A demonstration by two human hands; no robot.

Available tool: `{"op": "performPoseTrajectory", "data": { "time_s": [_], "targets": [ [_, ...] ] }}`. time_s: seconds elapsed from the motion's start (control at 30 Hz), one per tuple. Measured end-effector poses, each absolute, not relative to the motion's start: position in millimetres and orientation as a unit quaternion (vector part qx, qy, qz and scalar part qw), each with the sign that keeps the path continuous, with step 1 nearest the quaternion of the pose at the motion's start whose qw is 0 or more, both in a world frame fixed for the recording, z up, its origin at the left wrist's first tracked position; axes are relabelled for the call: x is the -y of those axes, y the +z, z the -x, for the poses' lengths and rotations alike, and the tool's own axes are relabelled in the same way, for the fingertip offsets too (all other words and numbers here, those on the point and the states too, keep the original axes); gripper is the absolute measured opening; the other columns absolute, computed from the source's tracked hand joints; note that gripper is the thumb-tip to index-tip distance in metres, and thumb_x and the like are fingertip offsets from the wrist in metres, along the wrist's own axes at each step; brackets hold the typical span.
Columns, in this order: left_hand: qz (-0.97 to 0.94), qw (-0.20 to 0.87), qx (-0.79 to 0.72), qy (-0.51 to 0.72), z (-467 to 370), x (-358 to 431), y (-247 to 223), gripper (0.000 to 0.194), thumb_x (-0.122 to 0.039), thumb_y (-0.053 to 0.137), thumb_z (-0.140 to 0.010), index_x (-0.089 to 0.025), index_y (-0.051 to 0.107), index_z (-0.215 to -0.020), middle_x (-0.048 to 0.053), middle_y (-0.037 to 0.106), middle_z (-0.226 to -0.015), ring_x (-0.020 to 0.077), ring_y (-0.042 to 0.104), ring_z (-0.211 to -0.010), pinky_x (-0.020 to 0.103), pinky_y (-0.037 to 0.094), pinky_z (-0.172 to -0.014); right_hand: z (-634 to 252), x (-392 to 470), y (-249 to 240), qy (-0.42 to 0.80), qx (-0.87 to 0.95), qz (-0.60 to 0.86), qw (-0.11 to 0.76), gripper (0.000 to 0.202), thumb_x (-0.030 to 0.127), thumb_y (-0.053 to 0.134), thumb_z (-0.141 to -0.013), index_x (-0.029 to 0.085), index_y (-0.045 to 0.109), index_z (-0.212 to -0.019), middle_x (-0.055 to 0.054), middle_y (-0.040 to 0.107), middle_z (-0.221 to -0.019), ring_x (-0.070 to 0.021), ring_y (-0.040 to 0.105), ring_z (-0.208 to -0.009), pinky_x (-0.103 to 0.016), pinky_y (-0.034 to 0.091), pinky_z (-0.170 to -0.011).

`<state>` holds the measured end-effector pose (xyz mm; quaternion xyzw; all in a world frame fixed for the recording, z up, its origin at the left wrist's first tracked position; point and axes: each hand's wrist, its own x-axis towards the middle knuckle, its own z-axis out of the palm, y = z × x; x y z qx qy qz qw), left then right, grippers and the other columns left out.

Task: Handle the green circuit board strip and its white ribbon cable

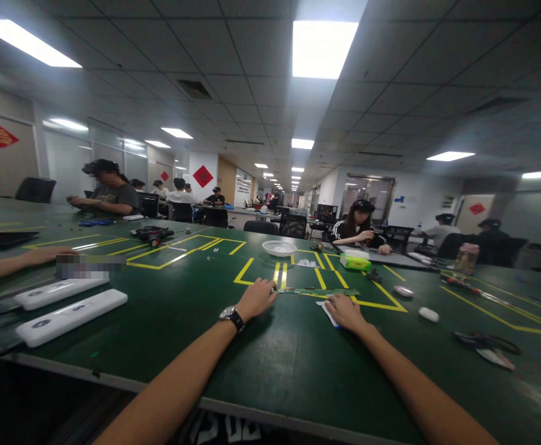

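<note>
A long, thin green circuit board (314, 291) lies across the table ahead of me. My left hand (259, 298), with a watch on the wrist, has its curled fingers closed at the board's left end. Palm down near the board's right part is my right hand (347, 312), its fingers laid out at the near edge. Partly under that hand is a white piece with a blue edge (328, 314), like paper or a wipe. The undersides of the fingers are hidden.
Beyond the board stands a white plastic basket (279, 248). A green-and-white packet (356, 262), a white case (428, 314) and a pink case (403, 291) are at right. White power strips (73, 316) lie left, near another person's hand (50, 254). Co-workers sit across the table.
</note>
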<state>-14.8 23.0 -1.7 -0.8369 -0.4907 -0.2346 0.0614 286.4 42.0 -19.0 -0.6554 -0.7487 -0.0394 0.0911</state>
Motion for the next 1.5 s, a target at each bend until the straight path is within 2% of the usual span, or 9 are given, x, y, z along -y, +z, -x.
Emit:
{"op": "performPoseTrajectory", "data": {
  "time_s": [0.2,0.33,0.47,0.67,0.8,0.9,1.1,1.3,1.5],
  "targets": [
    [0.830,0.079,0.506,-0.223,15.5,-25.1,-3.1,0.032,-0.038,0.039,-0.094,-0.018,0.062,-0.103,0.010,0.063,-0.098,0.0237,0.052,-0.095,0.032,0.041,-0.081,-252.4,-26.6,-20.5,0.016,0.875,0.467,0.126,0.044,0.024,0.039,-0.089,0.013,0.053,-0.129,-0.013,0.050,-0.137,-0.0243,0.042,-0.128,-0.039,0.030,-0.108],
    [0.824,0.092,0.514,-0.220,16.6,-28.0,-5.0,0.036,-0.042,0.037,-0.095,-0.018,0.063,-0.102,0.011,0.063,-0.097,0.0244,0.052,-0.094,0.033,0.040,-0.081,-230.4,-9.7,-13.9,0.064,0.915,0.372,0.142,0.046,0.022,0.038,-0.089,0.017,0.051,-0.133,-0.010,0.048,-0.139,-0.0223,0.042,-0.129,-0.037,0.028,-0.109],
    [0.821,0.091,0.520,-0.216,18.2,-29.6,-6.2,0.036,-0.042,0.037,-0.095,-0.018,0.063,-0.102,0.011,0.063,-0.097,0.0250,0.051,-0.096,0.034,0.040,-0.083,-227.6,-7.2,-11.0,0.061,0.905,0.400,0.133,0.043,0.031,0.038,-0.092,0.023,0.051,-0.132,-0.008,0.050,-0.138,-0.0242,0.042,-0.128,-0.042,0.027,-0.107],
    [0.821,0.083,0.530,-0.194,23.8,-33.0,-11.0,0.035,-0.037,0.040,-0.093,-0.018,0.058,-0.116,0.013,0.059,-0.111,0.0271,0.050,-0.105,0.037,0.041,-0.087,-252.0,-21.9,-11.6,0.006,0.838,0.535,0.108,0.041,0.035,0.039,-0.092,0.019,0.056,-0.126,-0.013,0.052,-0.135,-0.0293,0.042,-0.127,-0.051,0.026,-0.103],
    [0.847,0.044,0.505,-0.159,25.8,-34.5,-16.3,0.038,-0.035,0.040,-0.093,-0.021,0.053,-0.125,0.011,0.056,-0.124,0.0294,0.049,-0.112,0.041,0.041,-0.089,-262.4,-23.0,-8.3,0.001,0.809,0.577,0.110,0.038,0.035,0.039,-0.092,0.018,0.059,-0.120,-0.014,0.057,-0.127,-0.0297,0.048,-0.120,-0.048,0.034,-0.096],
    [0.860,0.032,0.488,-0.144,24.8,-33.0,-15.7,0.037,-0.035,0.041,-0.092,-0.023,0.055,-0.124,0.011,0.057,-0.124,0.0300,0.051,-0.112,0.041,0.042,-0.088,-260.9,-21.1,-6.6,0.013,0.817,0.561,0.134,0.035,0.034,0.039,-0.092,0.016,0.063,-0.112,-0.014,0.062,-0.115,-0.0272,0.055,-0.109,-0.041,0.040,-0.090],
    [0.837,0.026,0.525,-0.151,21.2,-26.0,-8.6,0.035,-0.041,0.038,-0.092,-0.020,0.062,-0.107,0.013,0.065,-0.103,0.0274,0.061,-0.094,0.036,0.046,-0.078,-243.9,-8.8,-3.2,0.064,0.883,0.421,0.199,0.025,0.026,0.051,-0.087,0.015,0.065,-0.104,-0.010,0.065,-0.101,-0.0215,0.059,-0.093,-0.032,0.044,-0.084],
    [0.790,0.073,0.585,-0.170,-0.2,-16.0,-13.5,0.044,-0.052,0.049,-0.086,-0.019,0.059,-0.114,0.017,0.059,-0.114,0.0343,0.053,-0.110,0.044,0.045,-0.084,-224.6,5.9,-2.0,0.113,0.918,0.308,0.222,0.021,0.022,0.057,-0.082,0.019,0.064,-0.102,-0.006,0.065,-0.107,-0.0198,0.059,-0.097,-0.031,0.044,-0.089],
    [0.781,-0.027,0.597,-0.180,-16.8,-16.0,-17.0,0.030,-0.037,0.055,-0.085,-0.016,0.059,-0.106,0.018,0.062,-0.108,0.0346,0.058,-0.104,0.045,0.046,-0.084,-220.5,-2.4,-14.6,0.042,0.888,0.397,0.229,0.036,0.031,0.058,-0.083,0.016,0.059,-0.116,-0.013,0.059,-0.117,-0.0252,0.053,-0.110,-0.036,0.039,-0.097]
  ]
}}
